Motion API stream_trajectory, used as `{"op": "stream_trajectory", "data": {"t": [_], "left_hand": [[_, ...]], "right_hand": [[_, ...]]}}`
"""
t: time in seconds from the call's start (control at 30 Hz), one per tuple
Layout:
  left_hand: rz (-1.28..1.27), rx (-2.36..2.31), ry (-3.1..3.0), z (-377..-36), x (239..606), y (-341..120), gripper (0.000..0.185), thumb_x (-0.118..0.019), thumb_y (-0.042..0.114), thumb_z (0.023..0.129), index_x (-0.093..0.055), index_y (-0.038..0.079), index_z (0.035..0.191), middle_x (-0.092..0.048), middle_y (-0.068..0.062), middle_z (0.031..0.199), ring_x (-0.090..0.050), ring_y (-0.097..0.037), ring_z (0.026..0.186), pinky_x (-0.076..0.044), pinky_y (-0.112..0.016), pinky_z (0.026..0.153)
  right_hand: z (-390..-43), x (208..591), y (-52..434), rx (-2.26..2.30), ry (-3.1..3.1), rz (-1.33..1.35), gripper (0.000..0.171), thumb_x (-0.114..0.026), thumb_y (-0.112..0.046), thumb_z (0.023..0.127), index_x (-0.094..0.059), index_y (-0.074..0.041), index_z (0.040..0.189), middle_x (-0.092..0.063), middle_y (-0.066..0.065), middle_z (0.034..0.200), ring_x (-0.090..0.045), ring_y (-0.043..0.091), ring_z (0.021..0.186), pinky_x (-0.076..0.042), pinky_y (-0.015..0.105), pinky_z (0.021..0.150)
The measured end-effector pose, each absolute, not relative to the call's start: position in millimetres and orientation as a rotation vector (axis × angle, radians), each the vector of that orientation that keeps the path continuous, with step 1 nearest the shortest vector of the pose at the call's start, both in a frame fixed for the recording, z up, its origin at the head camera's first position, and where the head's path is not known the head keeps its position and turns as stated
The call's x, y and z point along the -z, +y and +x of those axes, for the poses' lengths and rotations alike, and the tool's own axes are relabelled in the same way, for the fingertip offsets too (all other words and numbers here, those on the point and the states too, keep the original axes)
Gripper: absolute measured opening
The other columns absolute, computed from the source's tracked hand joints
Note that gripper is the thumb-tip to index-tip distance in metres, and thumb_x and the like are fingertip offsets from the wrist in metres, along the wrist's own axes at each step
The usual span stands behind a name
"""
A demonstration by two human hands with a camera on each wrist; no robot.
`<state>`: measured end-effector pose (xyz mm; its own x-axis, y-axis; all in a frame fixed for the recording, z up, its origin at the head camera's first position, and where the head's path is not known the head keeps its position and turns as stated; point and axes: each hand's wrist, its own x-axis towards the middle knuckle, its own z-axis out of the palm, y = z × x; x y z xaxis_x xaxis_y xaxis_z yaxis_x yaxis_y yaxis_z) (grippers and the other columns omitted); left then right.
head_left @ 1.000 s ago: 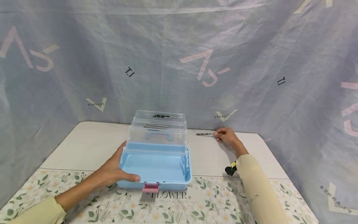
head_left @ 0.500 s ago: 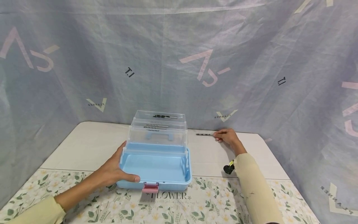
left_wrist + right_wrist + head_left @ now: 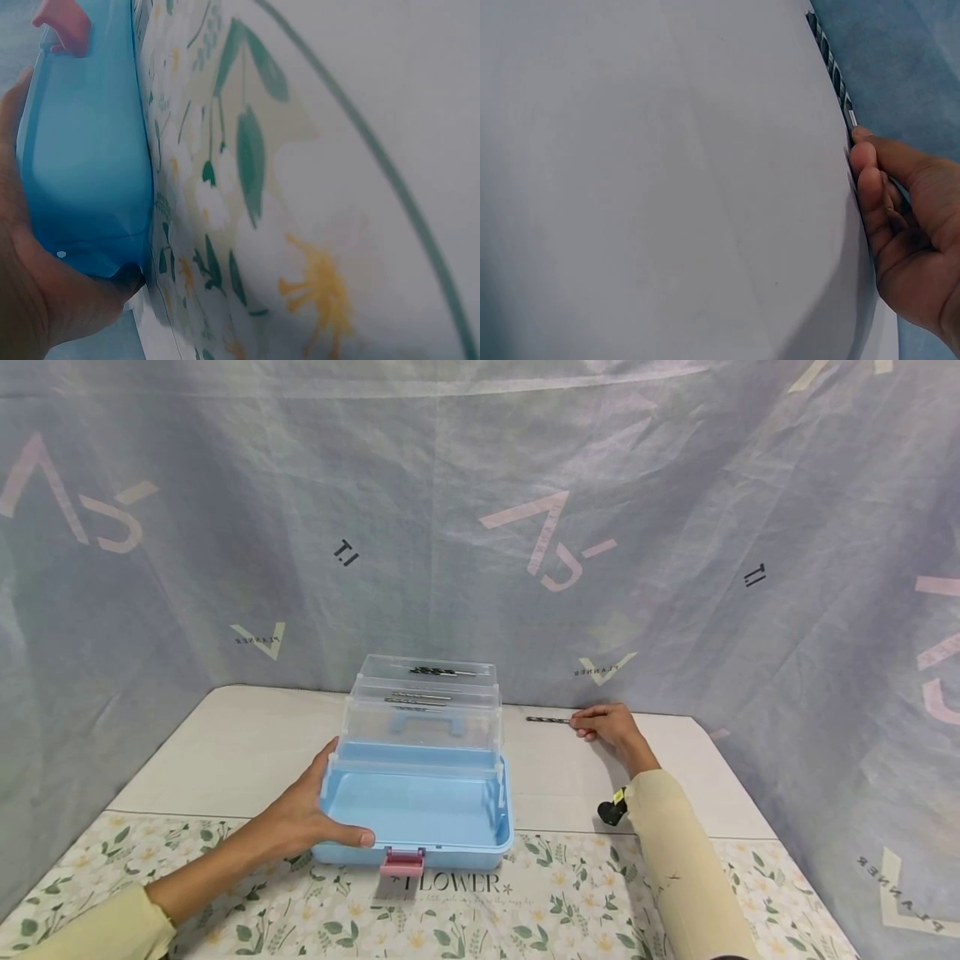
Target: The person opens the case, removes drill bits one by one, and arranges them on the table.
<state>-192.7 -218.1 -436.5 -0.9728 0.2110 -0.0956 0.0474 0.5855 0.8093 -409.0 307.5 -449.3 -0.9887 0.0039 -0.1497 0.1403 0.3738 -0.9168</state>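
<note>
A light-blue box (image 3: 465, 857) with a pink latch (image 3: 402, 862) stands unfolded, its clear tiered trays (image 3: 420, 729) raised at the back. My left hand (image 3: 303, 814) grips the box's left front corner, thumb along the front rim; the left wrist view also has this hand (image 3: 45, 292) around the blue wall (image 3: 90, 165). Near the table's back edge, right of the box, my right hand (image 3: 609, 727) pinches one end of a twist drill bit (image 3: 547, 720). Close up, the fluted part of the bit (image 3: 831, 60) sticks out beyond the fingertips, low over or on the white surface; contact is unclear.
Dark drill bits (image 3: 433, 672) lie in the top tray and thinner ones (image 3: 416, 699) in a tray below. A floral cloth (image 3: 525, 910) covers the front of the table; the back part (image 3: 247, 743) is white. A grey printed curtain (image 3: 480, 527) hangs close behind.
My right hand has shifted very slightly left with the drill bit, and its sleeve has moved left a little. The left hand and the box have stayed put.
</note>
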Motion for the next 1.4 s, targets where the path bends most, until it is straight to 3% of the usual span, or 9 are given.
{"op": "stream_trajectory", "data": {"t": [0.37,0.53,0.83,1.03,1.17,1.3,1.4], "left_hand": [[0.261,-1.414,2.625,-194.6,437.3,-217.9,0.167,-0.11,0.042,0.071,0.012,0.015,0.182,-0.024,-0.032,0.183,-0.038,-0.062,0.162,-0.041,-0.084,0.121],[0.25,-1.406,2.617,-194.0,437.0,-217.8,0.168,-0.11,0.042,0.07,0.013,0.015,0.182,-0.02,-0.033,0.184,-0.035,-0.063,0.163,-0.039,-0.084,0.122],[0.245,-1.408,2.606,-194.3,437.7,-217.8,0.169,-0.11,0.042,0.07,0.013,0.016,0.182,-0.018,-0.033,0.185,-0.032,-0.064,0.164,-0.039,-0.085,0.121],[0.235,-1.382,2.612,-193.9,438.5,-218.0,0.169,-0.11,0.044,0.071,0.015,0.016,0.182,-0.015,-0.033,0.186,-0.029,-0.064,0.165,-0.039,-0.086,0.121],[0.243,-1.407,2.608,-194.6,438.7,-217.9,0.169,-0.11,0.042,0.07,0.014,0.016,0.182,-0.021,-0.033,0.184,-0.035,-0.062,0.163,-0.04,-0.084,0.121],[0.248,-1.432,2.597,-195.3,438.5,-217.7,0.169,-0.111,0.04,0.07,0.014,0.016,0.182,-0.025,-0.033,0.182,-0.04,-0.061,0.161,-0.042,-0.083,0.121],[0.231,-1.416,2.597,-194.6,437.6,-217.6,0.17,-0.11,0.042,0.07,0.015,0.016,0.182,-0.021,-0.033,0.184,-0.036,-0.062,0.163,-0.041,-0.084,0.121]], "right_hand": [[-409.6,449.3,306.1,1.666,2.513,0.115,0.036,-0.082,-0.005,0.104,-0.076,0.015,0.133,-0.087,0.015,0.097,-0.075,0.006,0.07,-0.064,0.023,0.066],[-410.2,451.3,307.2,1.69,2.499,0.066,0.038,-0.08,-0.002,0.104,-0.073,0.017,0.137,-0.087,0.015,0.097,-0.075,0.007,0.071,-0.065,0.023,0.066],[-406.4,451.5,306.3,1.669,2.551,0.044,0.036,-0.079,-0.004,0.105,-0.075,0.014,0.136,-0.086,0.003,0.09,-0.074,0.005,0.072,-0.063,0.021,0.066],[-405.5,450.1,306.9,1.702,2.529,0.052,0.036,-0.079,-0.002,0.105,-0.074,0.015,0.137,-0.087,0.008,0.097,-0.074,0.006,0.073,-0.065,0.021,0.069],[-406.7,449.7,308.6,1.708,2.511,0.033,0.038,-0.077,-0.004,0.107,-0.072,0.018,0.137,-0.087,0.012,0.102,-0.075,0.007,0.075,-0.067,0.024,0.071],[-407.4,449.8,308.9,1.69,2.52,0.035,0.037,-0.078,-0.007,0.107,-0.073,0.017,0.135,-0.086,0.01,0.098,-0.076,0.008,0.076,-0.067,0.025,0.072],[-407.4,449.4,308.4,1.667,2.536,0.035,0.036,-0.079,-0.01,0.107,-0.075,0.015,0.134,-0.085,0.007,0.094,-0.076,0.008,0.076,-0.067,0.024,0.072]]}}
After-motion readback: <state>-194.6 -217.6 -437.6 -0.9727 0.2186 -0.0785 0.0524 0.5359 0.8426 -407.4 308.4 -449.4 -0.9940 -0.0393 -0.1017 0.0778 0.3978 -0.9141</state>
